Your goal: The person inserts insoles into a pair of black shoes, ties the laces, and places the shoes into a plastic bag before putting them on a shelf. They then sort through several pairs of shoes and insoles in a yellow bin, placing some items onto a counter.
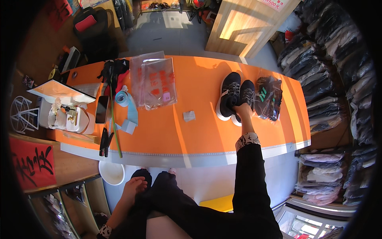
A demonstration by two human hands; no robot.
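A pair of dark sneakers with white soles [229,89] stands side by side on the orange tabletop [206,134]. My right hand [244,112] reaches to their near ends and grips them at the heels; the fingers are partly hidden. Just right of them lies a dark item in clear plastic wrap [268,98]. My left hand [135,186] hangs over my lap with loosely curled fingers and touches nothing on the table. To the left of the sneakers lies a small white paper slip [189,116]. Clear plastic bags with red print [158,83] lie farther left.
Left on the table are a smartphone [102,109], a light blue label roll [121,98], a black stapler [104,142], a green stick [115,128] and a monitor [62,92]. A white bin [112,172] stands below the near edge. Bagged garments [313,77] hang at the right.
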